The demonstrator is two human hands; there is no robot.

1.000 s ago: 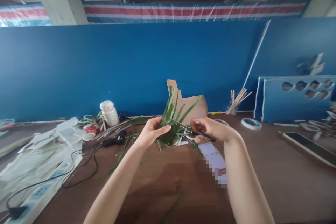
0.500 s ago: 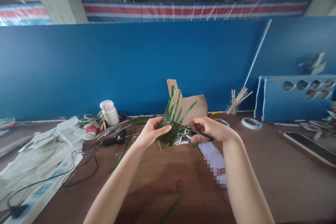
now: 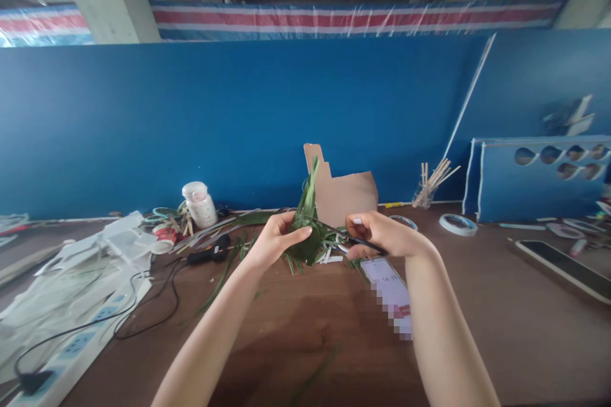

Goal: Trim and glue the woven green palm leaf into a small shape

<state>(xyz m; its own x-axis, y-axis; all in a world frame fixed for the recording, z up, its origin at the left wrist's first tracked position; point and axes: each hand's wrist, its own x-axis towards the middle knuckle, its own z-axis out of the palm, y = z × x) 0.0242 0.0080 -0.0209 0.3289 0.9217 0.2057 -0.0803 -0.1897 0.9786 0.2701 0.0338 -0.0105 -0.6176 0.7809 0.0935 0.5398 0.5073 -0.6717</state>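
Observation:
My left hand [image 3: 273, 238] is closed round a folded bundle of green leaf strips [image 3: 306, 229], held just above the brown table [image 3: 305, 324]. A few strips still stick up from the bundle. My right hand [image 3: 382, 234] grips black scissors [image 3: 358, 241], whose blades point left into the bundle. Cut leaf scraps [image 3: 329, 253] lie on the table under both hands. A phone [image 3: 389, 289] lies face up below my right wrist.
A brown cardboard piece [image 3: 344, 194] leans on the blue wall behind the bundle. At left are a white jar [image 3: 198, 205], a black glue gun [image 3: 209, 253], a power strip [image 3: 71, 350] and cables. At right are sticks in a cup [image 3: 427, 187], a tape roll [image 3: 457, 224] and a blue panel [image 3: 539, 178].
Several of the upright leaf strips on the right side of the bundle are gone, so more of the cardboard shows. Both hands stay almost where they were.

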